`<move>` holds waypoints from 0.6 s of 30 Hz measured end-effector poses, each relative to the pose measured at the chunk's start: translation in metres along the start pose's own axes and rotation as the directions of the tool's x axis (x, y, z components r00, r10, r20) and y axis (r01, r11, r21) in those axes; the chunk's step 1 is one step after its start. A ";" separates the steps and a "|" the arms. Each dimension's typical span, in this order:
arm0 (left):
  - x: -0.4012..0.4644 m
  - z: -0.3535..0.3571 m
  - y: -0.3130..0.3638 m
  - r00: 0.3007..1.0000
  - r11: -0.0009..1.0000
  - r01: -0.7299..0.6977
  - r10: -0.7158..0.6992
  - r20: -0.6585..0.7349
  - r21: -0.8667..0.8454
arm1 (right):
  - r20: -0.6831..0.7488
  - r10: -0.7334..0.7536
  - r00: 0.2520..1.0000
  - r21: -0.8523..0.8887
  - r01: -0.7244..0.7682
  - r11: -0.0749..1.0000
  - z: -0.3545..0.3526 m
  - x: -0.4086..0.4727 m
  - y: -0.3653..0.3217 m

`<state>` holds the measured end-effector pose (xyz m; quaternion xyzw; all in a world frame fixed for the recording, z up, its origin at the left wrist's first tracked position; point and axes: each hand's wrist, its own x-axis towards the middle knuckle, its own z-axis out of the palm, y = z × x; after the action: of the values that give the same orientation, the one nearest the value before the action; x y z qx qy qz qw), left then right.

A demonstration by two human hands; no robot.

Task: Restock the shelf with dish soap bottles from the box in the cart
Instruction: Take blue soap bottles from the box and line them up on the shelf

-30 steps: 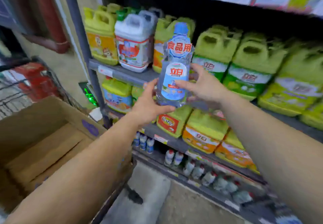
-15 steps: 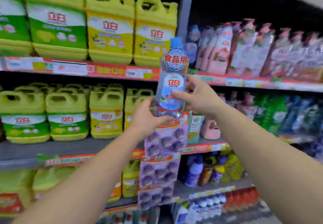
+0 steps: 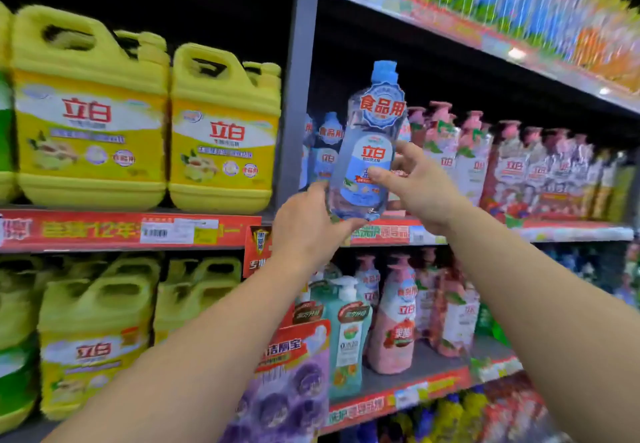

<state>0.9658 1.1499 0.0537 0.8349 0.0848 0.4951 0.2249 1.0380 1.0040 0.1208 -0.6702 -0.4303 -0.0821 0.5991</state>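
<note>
I hold a clear dish soap bottle [image 3: 367,152] with a blue cap and a blue-white label upright in front of the shelf. My left hand [image 3: 308,224] grips its base from below and from the left. My right hand [image 3: 419,186] pinches its body from the right, thumb across the label. Matching blue-capped bottles [image 3: 325,152] stand just behind it on the upper shelf [image 3: 568,231], next to the grey upright. The box and cart are out of view.
Yellow jugs [image 3: 221,131] fill the left bay at two levels. Pink pump bottles [image 3: 471,155] line the shelf to the right. A grey upright post [image 3: 298,96] divides the bays. Teal and pink pump bottles [image 3: 349,332] stand on the lower shelf, purple packs [image 3: 294,390] hang below.
The view swung right and closer to the shelf, away from the cart. Both hands carried the bottle up toward the row of matching bottles, grips unchanged.
</note>
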 end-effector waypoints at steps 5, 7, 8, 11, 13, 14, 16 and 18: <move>0.050 0.034 -0.005 0.998 0.999 -0.020 0.017 0.053 0.046 | -0.086 -0.004 0.996 0.012 0.005 1.000 -0.004 0.048 0.023; 0.051 0.040 -0.006 0.997 0.990 -0.033 0.022 0.079 0.134 | -0.106 0.016 0.994 0.023 -0.014 1.000 0.000 0.062 0.038; 0.049 0.043 -0.008 0.996 0.978 -0.063 0.049 0.077 0.200 | -0.109 0.023 0.994 0.032 -0.019 0.999 0.002 0.067 0.046; 0.040 0.046 -0.017 0.965 0.875 -0.249 0.258 0.035 0.414 | -0.090 0.038 0.995 0.023 -0.037 0.999 0.007 0.084 0.068; 0.036 0.052 -0.026 0.911 0.757 -0.367 0.410 0.044 0.540 | -0.048 0.013 0.999 -0.046 -0.016 0.999 0.012 0.094 0.073; 0.037 0.055 -0.031 0.889 0.701 -0.404 0.451 0.073 0.588 | -0.023 -0.003 1.000 -0.078 0.002 0.997 0.014 0.098 0.074; 0.038 0.058 -0.038 0.862 0.641 -0.447 0.495 0.109 0.624 | 0.030 -0.034 0.999 -0.115 0.037 0.993 0.017 0.104 0.075; 0.040 0.058 -0.043 0.846 0.604 -0.464 0.518 0.123 0.648 | 0.083 -0.045 0.996 -0.128 0.055 0.990 0.021 0.107 0.078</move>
<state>1.0387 1.1854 0.0417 0.8300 0.0288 0.5073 -0.2303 1.1485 1.0806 0.1252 -0.6997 -0.4645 -0.0981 0.5340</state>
